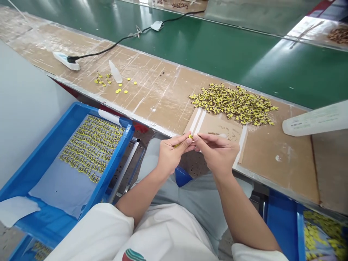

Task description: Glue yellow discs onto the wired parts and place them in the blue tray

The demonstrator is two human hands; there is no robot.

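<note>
My left hand (pixel 170 154) is closed, pinching a small yellow piece (pixel 190 136) with a dark spot between thumb and forefinger. A bit more yellow shows under its fingers. My right hand (pixel 219 154) meets it from the right, thumb and forefinger pressed together against the piece; whatever they grip is too small to make out. Just beyond the hands, a cardboard sheet (pixel 214 123) with white tape strips lies at the bench edge. On and behind it spreads a large pile of small yellow-and-dark-brown pieces (pixel 233 103).
At my left, a blue tray (pixel 108 177) holds rows of yellow-and-dark pieces on a pale sheet. Loose yellow discs (pixel 125 91) lie near a small white nozzle bottle (pixel 115 72). A power strip (pixel 65 60) sits farther left. A translucent cylindrical container (pixel 315 119) lies right; a green belt (pixel 190 47) runs behind.
</note>
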